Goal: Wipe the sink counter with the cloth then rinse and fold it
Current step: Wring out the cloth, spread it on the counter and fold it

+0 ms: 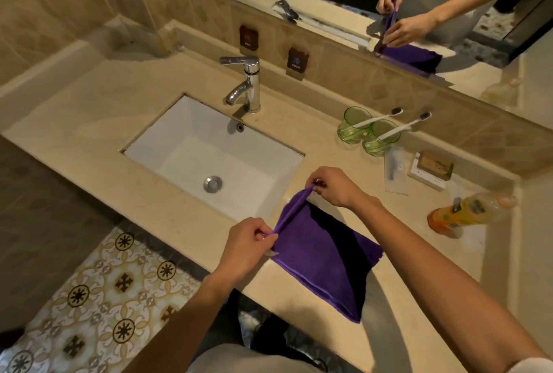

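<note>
1. Our left hand (250,242) pinches the near corner of the purple cloth (324,256) between thumb and fingertips. Our right hand (332,185) pinches the far corner of the same raised edge.
2. The cloth lies on the sink counter (299,298) just right of the basin (209,148). The edge between our hands is lifted and taut; the rest lies flat below and to the right of them.
3. We judge the step in hand to be the fold, the last part of the task.
4. The next move calls for carrying the lifted edge over to the right, keeping both corners level, and laying it on the opposite edge.
5. Beyond our right hand stand two green cups (366,133) with toothbrushes, a small box (432,169) and an orange bottle (466,211) lying on its side, all well apart from the cloth.
6. Nothing stands in the fold's path.
</note>
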The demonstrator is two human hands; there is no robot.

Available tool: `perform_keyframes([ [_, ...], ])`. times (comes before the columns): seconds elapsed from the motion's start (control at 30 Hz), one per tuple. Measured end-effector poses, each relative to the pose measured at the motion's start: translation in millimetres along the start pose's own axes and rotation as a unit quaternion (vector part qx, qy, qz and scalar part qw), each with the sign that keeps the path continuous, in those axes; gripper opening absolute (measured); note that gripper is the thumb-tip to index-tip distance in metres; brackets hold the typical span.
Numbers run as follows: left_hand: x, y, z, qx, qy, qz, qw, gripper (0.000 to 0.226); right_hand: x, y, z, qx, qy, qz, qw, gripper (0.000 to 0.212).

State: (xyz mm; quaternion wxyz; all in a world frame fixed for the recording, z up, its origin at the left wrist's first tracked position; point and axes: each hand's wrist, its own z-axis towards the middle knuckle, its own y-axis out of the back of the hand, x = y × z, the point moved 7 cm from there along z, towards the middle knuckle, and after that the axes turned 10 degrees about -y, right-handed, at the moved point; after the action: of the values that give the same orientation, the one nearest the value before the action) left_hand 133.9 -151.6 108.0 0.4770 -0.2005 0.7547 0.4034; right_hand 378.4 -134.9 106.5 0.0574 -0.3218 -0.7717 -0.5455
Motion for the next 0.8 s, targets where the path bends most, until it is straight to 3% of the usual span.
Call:
perform_keyframes([
  [0.17, -27.2, -68.4, -15.8, 0.106, -0.111, 0.046, 0.987, 0.012, -71.5, 8.6, -61.5, -0.031, -0.053, 0.030, 0.998, 0.013],
  [0.37, -31.5, -149.1, -37.4, 0.245, -0.166, 0.083, 0.951, 0.016, -144.2, -8.9, -122.7, -0.045, -0.131, 0.060, 0.988, 0.022],
  [0.5, -32.3, -182.7, -45.1, 0.289, -0.193, 0.139, 0.927, 0.021, -173.1, -28.6, -140.3, -0.051, -0.173, 0.043, 0.983, 0.028],
  [0.8, -26.9, -221.8, -56.8, 0.338, -0.227, 0.229, 0.884, 0.012, -182.5, -52.8, -142.5, -0.086, -0.156, 0.042, 0.983, 0.026],
])
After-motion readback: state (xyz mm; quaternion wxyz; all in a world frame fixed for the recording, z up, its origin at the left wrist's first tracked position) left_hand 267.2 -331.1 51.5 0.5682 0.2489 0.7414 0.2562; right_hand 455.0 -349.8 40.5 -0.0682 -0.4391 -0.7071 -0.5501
